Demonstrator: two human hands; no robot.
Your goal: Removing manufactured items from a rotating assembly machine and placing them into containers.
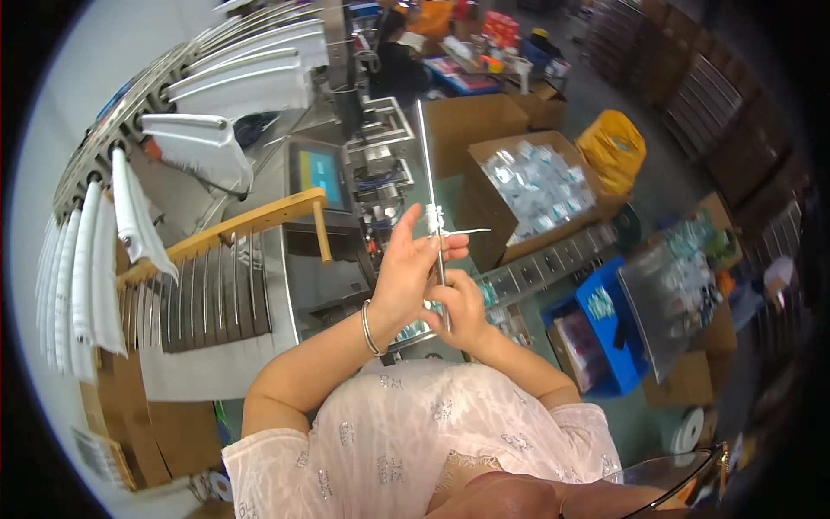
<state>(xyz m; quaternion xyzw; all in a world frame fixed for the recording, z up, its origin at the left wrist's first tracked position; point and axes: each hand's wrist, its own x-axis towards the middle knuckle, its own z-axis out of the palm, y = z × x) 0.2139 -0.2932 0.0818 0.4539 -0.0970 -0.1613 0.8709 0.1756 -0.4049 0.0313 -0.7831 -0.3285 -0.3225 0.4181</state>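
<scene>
A long thin metal rod [426,160] stands nearly upright in front of me, leaning slightly to the left. White bunched material [434,216] sits around its middle, and a thin strip of it sticks out to the right. My left hand [403,275], with a bangle at the wrist, closes on the rod just below the bunch. One of its fingers points upward, away from the rod. Lower down, my right hand [462,313] has its fingers curled around the rod's bottom part. What the bunched material is, I cannot make out.
White sleeves [203,143] hang from a curved rack at left. A wooden bar [233,227] stands above a row of metal rods [216,298]. Ahead are a machine with a screen [322,177], a carton [506,246] of clear packets, a yellow bag [612,154] and a blue bin [635,346].
</scene>
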